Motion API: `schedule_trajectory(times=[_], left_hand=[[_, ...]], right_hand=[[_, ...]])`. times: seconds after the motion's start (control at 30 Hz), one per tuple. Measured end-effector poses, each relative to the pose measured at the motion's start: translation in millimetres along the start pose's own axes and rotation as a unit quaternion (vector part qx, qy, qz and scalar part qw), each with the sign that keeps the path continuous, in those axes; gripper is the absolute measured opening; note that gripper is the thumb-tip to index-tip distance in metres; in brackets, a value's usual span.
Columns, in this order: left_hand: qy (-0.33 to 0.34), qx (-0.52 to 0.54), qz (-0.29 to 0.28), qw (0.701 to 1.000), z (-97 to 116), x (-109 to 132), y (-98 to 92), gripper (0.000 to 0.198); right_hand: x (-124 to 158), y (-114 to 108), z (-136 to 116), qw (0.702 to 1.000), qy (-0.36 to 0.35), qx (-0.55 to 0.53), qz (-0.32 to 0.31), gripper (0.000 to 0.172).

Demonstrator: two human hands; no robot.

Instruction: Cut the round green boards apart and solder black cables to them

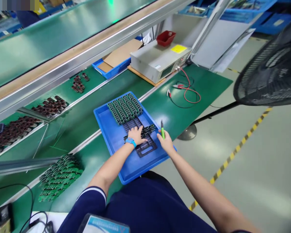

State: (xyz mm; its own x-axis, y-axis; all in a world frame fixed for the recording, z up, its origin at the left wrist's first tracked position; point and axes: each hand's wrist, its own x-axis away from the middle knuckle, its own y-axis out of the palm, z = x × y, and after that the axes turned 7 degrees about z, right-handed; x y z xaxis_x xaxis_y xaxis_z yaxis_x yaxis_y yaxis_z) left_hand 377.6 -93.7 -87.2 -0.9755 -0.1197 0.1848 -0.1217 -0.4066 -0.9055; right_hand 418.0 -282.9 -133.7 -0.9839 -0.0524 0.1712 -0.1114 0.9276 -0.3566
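My left hand (136,135), with a blue wristband, lies with fingers spread on a row of dark circuit-board pieces (149,130). Under that row is a black slotted rack (145,150) with a handle opening, inside a blue tray (129,166). Closed around a green-handled knife (162,132) is my right hand (167,142), held over the tray's right edge with the dark, narrow tip pointing up and away. A block of green boards with black parts (125,107) fills the tray's far end. Whatever lies under my left palm is hidden.
Green circuit boards (60,176) are piled on the bench at left. Copper-coloured components (49,106) lie in groups on the shelf. A grey instrument (160,60) and clip leads (188,90) are at the back. A black fan (269,68) stands at right.
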Motion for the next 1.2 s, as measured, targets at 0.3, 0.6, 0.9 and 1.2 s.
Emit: schedule_trajectory(times=[0.3,0.6,0.9,1.2], left_hand=[[-0.034,0.04,-0.062,0.997,-46.9,-2.3,-22.3,0.04],[0.033,0.066,-0.064,0.995,-49.0,7.8,-21.6,0.053],[0.046,0.109,-0.053,0.992,-55.9,16.7,-18.2,0.031],[0.044,0.17,-0.08,0.981,-64.2,11.0,-18.3,0.028]], right_hand=[[-25.3,18.6,6.8,0.989,-0.124,0.081,-0.003,0.039],[-46.9,16.2,4.0,0.971,-0.181,0.15,-0.042,0.03],[-55.5,17.5,1.3,0.965,-0.184,0.176,-0.071,0.032],[-40.2,12.3,3.0,0.964,-0.196,0.174,-0.039,0.036]])
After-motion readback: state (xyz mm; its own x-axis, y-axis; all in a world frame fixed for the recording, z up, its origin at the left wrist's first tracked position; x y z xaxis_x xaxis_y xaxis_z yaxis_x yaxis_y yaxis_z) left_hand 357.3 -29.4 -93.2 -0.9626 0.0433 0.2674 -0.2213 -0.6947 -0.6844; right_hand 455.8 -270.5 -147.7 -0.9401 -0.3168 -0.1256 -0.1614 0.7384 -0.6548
